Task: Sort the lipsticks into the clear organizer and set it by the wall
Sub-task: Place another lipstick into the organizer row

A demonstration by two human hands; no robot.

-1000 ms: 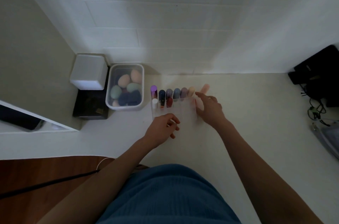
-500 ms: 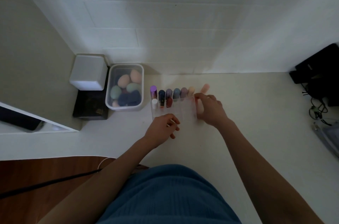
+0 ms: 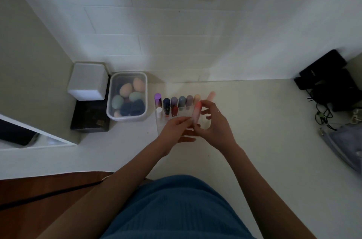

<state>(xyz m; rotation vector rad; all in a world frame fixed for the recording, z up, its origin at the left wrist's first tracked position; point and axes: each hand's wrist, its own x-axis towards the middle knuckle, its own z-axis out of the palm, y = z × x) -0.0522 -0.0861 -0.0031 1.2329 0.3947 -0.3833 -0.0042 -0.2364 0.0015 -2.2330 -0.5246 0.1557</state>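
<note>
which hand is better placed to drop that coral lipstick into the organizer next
Right. The right hand already pinches the coral lipstick directly above the clear organizer; the left hand only touches its lower end.

Organizer on counter, nr back wall. Sponge tub just left of organizer; white box left of tub. Both hands over organizer's right end. Cables far right.

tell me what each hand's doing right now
Left hand: open, fingers straight beside the tube.
Right hand: pinching the pink-to-coral lipstick tube.
</note>
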